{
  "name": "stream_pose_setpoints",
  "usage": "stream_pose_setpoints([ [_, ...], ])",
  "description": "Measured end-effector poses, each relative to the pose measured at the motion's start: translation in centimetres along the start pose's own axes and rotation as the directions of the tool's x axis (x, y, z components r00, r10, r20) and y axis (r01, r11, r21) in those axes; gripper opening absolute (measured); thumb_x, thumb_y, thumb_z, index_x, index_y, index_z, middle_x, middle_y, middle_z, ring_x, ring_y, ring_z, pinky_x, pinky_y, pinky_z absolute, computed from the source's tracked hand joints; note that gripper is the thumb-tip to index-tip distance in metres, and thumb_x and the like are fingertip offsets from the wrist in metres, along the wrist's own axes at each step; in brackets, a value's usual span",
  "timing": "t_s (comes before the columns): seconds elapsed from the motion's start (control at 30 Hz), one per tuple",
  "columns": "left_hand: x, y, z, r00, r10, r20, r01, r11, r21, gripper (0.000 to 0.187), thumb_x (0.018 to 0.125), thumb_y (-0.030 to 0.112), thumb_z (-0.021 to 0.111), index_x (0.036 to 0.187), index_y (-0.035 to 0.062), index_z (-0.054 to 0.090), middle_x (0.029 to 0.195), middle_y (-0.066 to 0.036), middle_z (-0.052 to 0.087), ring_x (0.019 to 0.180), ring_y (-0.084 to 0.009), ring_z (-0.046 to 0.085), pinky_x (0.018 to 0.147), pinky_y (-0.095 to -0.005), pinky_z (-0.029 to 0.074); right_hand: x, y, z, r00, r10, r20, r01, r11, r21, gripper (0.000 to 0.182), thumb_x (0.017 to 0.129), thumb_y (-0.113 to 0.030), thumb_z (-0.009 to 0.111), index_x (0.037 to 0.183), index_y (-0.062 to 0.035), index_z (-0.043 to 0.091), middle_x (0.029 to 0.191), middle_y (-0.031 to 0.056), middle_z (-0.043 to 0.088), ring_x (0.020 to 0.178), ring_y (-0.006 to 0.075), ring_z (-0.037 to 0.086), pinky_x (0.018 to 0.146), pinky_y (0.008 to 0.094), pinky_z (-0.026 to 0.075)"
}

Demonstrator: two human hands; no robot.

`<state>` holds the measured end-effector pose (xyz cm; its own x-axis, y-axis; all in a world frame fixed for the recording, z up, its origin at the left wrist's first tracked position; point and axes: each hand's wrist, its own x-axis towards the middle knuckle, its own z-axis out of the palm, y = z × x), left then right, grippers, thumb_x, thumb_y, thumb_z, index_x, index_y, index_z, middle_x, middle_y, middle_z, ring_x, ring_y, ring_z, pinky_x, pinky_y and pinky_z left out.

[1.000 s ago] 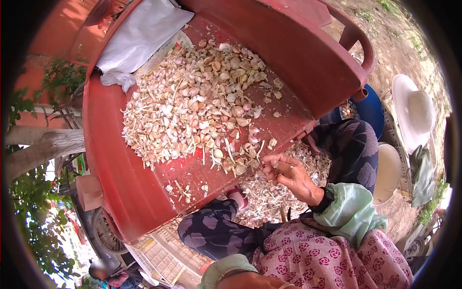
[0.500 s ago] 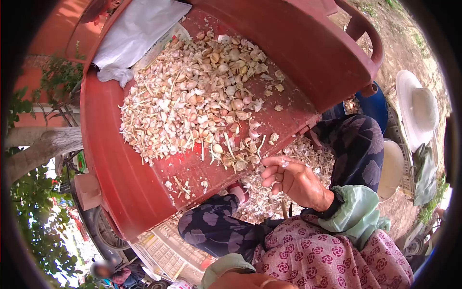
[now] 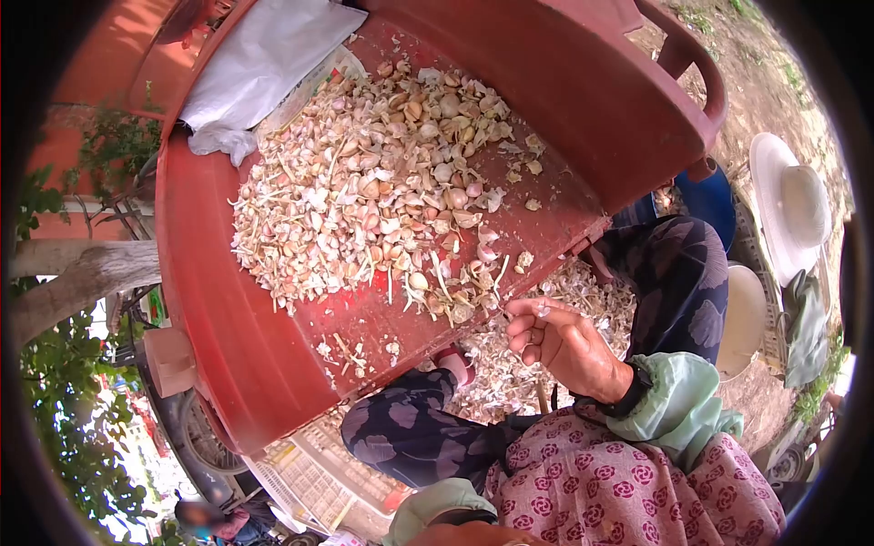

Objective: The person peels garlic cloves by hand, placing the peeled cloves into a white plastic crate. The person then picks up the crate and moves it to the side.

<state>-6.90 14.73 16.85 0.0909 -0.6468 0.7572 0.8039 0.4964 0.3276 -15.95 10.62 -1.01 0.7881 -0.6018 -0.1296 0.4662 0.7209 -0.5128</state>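
My right hand (image 3: 575, 348) hovers by the near edge of a red plastic tub (image 3: 218, 328), its fingers curled in loosely. A tiny pale flake shows at the finger and thumb; whether anything else is held I cannot make out. In the tub lies a broad heap of garlic cloves (image 3: 355, 200), with skins and dry stalks mixed in. Several cloves and stalks lie near the edge, close to my fingertips. My left hand (image 3: 469, 535) is cut off by the bottom of the view, so its fingers are hidden.
Garlic skins (image 3: 592, 305) cover the ground between my legs. A white sack (image 3: 273, 64) lies in the tub's far left corner. To the right are a straw hat (image 3: 792, 209), a blue container (image 3: 710, 205) and a grey-green cloth (image 3: 806, 332). Another person (image 3: 232, 523) is at lower left.
The whole view has shifted slightly. My right hand keeps nearly the same curled pose at the tub's edge. My left hand has dropped further out of view at the bottom.
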Motion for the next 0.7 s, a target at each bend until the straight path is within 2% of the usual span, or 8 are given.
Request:
stream_pose_setpoints([
  [0.03,0.4,-1.4,-0.8,0.920,0.333,0.206,-0.334,0.942,-0.029,0.009,0.082,-0.001,0.062,0.091,-0.0029,0.065,0.089,-0.023,0.063,0.072,-0.0258,0.055,0.061,-0.0320,0.048,0.0,-0.1,-0.2,1.000,-0.013,-0.027,0.014,1.000,0.020,0.047,0.095,-0.028,0.046,0.127,0.0054,0.039,0.113,0.0127,0.054,0.099,0.0188,0.056,0.078,0.0283,0.046],
  [0.07,0.4,-0.2,-0.1,0.919,0.334,0.211,-0.333,0.942,-0.040,0.009,0.082,-0.001,0.062,0.091,-0.0029,0.065,0.089,-0.023,0.063,0.072,-0.0258,0.055,0.061,-0.0320,0.048,-0.1,0.0,-0.4,0.999,-0.019,-0.041,0.020,0.999,0.028,0.051,0.094,-0.031,0.047,0.129,0.0047,0.038,0.114,0.0130,0.055,0.101,0.0189,0.056,0.079,0.0283,0.046],
  [0.13,-0.9,3.7,2.9,0.936,-0.189,-0.297,0.269,0.928,0.258,0.003,0.082,0.001,0.062,0.084,-0.0002,0.063,0.082,-0.018,0.062,0.070,-0.0241,0.054,0.060,-0.0299,0.049,0.2,0.1,-0.6,0.999,-0.019,-0.031,0.021,0.997,0.075,0.053,0.094,-0.034,0.047,0.129,0.0044,0.037,0.115,0.0128,0.054,0.102,0.0192,0.056,0.080,0.0286,0.046],
  [0.17,-1.7,2.4,3.3,0.899,0.025,-0.438,0.147,0.924,0.353,0.007,0.077,0.003,0.066,0.081,0.0021,0.061,0.078,-0.015,0.061,0.066,-0.0226,0.053,0.056,-0.0291,0.049,0.3,-0.1,-0.6,1.000,-0.021,-0.018,0.022,0.993,0.118,0.056,0.093,-0.037,0.047,0.130,0.0040,0.036,0.115,0.0126,0.054,0.103,0.0194,0.055,0.081,0.0289,0.047],
  [0.23,-2.2,2.6,1.0,0.851,-0.037,-0.523,0.279,0.877,0.391,0.010,0.086,0.007,0.060,0.086,0.0003,0.053,0.090,-0.019,0.058,0.068,-0.0242,0.055,0.050,-0.0329,0.051,0.9,-1.4,0.0,0.998,0.041,-0.047,-0.033,0.986,0.162,0.058,0.092,-0.041,0.048,0.129,0.0024,0.038,0.114,0.0115,0.055,0.104,0.0199,0.055,0.083,0.0300,0.047],
  [0.3,-3.6,1.9,-2.2,0.857,-0.165,-0.489,0.515,0.245,0.821,0.010,0.083,0.002,0.062,0.090,-0.0017,0.056,0.094,-0.015,0.058,0.072,-0.0231,0.056,0.054,-0.0328,0.050,1.8,-2.9,1.0,0.982,0.139,-0.128,-0.089,0.937,0.337,0.055,0.091,-0.043,0.049,0.126,-0.0001,0.042,0.114,0.0108,0.054,0.106,0.0200,0.054,0.084,0.0313,0.047],
  [0.43,-6.2,-0.8,-11.3,0.756,-0.175,-0.631,0.524,-0.416,0.743,0.027,0.080,0.008,0.066,0.105,0.0005,0.058,0.096,-0.015,0.058,0.074,-0.0245,0.060,0.064,-0.0344,0.048,3.0,-3.4,-0.6,0.951,0.114,-0.286,-0.026,0.955,0.295,0.037,0.093,-0.036,0.048,0.111,-0.0034,0.052,0.101,0.0067,0.059,0.094,0.0168,0.058,0.070,0.0283,0.047],
  [0.7,-8.5,-2.4,-19.4,0.721,-0.193,-0.666,0.325,-0.754,0.570,0.020,0.074,0.011,0.069,0.090,0.0026,0.060,0.079,-0.011,0.058,0.071,-0.0288,0.058,0.064,-0.0385,0.046,2.5,-3.3,-2.7,0.942,-0.088,-0.325,0.111,0.992,0.054,0.029,0.092,-0.028,0.052,0.107,-0.0026,0.052,0.082,-0.0007,0.054,0.070,0.0087,0.051,0.058,0.0228,0.040],
])
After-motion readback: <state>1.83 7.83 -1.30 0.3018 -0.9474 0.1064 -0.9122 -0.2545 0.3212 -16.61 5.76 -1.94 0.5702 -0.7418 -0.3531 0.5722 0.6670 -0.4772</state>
